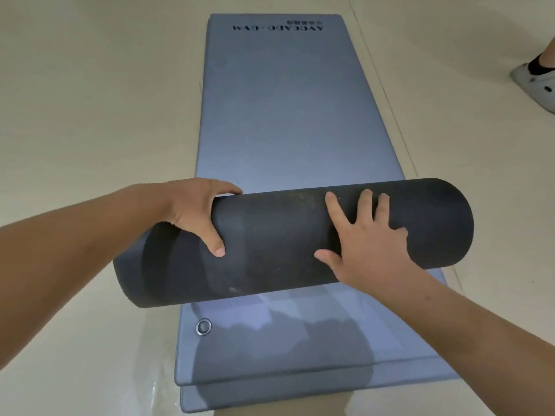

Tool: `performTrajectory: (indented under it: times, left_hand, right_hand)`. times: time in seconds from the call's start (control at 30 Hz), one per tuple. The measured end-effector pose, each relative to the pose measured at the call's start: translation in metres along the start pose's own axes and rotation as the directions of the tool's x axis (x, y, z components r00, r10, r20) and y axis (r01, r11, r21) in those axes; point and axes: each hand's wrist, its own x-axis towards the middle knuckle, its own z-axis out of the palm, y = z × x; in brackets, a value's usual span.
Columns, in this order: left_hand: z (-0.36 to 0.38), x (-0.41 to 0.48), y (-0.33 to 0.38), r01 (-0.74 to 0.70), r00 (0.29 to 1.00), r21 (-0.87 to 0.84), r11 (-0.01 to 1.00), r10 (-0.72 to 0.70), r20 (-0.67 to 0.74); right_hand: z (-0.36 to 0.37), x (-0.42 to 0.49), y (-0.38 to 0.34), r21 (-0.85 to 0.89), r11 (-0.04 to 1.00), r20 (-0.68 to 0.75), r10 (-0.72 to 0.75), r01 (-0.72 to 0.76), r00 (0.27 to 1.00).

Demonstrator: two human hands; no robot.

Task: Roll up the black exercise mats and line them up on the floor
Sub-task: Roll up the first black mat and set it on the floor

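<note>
At the nearest edge, 2 flat blue-grey mats lie stacked on the pale floor (pixel 90 100), the lower mat (pixel 270 397) showing a little below the upper mat (pixel 279 115). A round metal eyelet (pixel 203 326) sits near the left corner of the upper mat, and a dark shadow falls on it just beside. Further on, the rolled black mat (pixel 270 244) lies across the upper mat, a bit slanted, and both ends stick out past the edges of the flat mats. The left hand (pixel 195 211) grasps the roll on its left part, thumb on the near side and the other fingers curled over the top. The right hand (pixel 366 247) rests flat on the right part of the roll, its fingers (pixel 335 211) released and spread, holding nothing. Behind the roll the upper mat goes on away, with upside-down black lettering (pixel 277 27) near its far end. At the far right edge stands a foot in a white shoe (pixel 534 82) on the floor, well apart from the mats.
</note>
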Motion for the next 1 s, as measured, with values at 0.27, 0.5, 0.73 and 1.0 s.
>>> performTrajectory:
  times: [0.27, 0.5, 0.73, 1.0]
  left_hand:
    - [0.024, -0.035, -0.052, -0.025, 0.99, 0.153, 0.988, 0.047, -0.136]
    - [0.016, -0.027, -0.05, -0.02, 0.995, 0.068, 0.998, 0.026, -0.093]
    - [0.061, -0.058, -0.022, 0.074, 0.989, -0.083, 0.994, -0.084, -0.125]
    - [0.079, -0.06, 0.005, 0.116, 0.983, -0.096, 0.989, -0.128, -0.133]
  right_hand:
    - [0.024, 0.006, 0.007, 0.222, 0.975, -0.216, 0.049, 0.0, 0.975]
    - [0.028, 0.015, -0.018, 0.447, 0.881, 0.085, 0.131, -0.156, 0.988]
    - [0.01, 0.076, 0.006, 0.522, 0.842, -0.034, -0.141, 0.138, 0.989]
    - [0.069, 0.014, -0.023, 0.922, 0.383, 0.041, 0.058, -0.06, 0.997]
